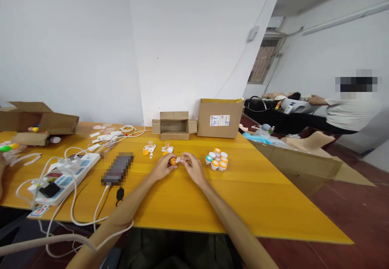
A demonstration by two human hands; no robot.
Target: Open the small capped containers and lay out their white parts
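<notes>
My left hand (162, 168) pinches a small orange cap (173, 161) above the table. Close against it, my right hand (193, 167) grips a small clear-and-white piece (180, 159) whose exact kind is too small to make out. Whether the two pieces touch I cannot tell. Beyond my hands lie two clusters of loose parts: white rings and orange caps (146, 152) with a clear cup, and another group of white pieces (170, 149) with a clear cup. To the right of my right hand, several small clear jars with orange, white and teal lids (216, 159) stand grouped together.
At the back are an open small carton (174, 132) and a larger closed box (220, 119). On the left lie a phone (117, 168), a power strip (68, 180) and white cables. Another open box (45, 123) stands far left. A person (346, 111) sits at right.
</notes>
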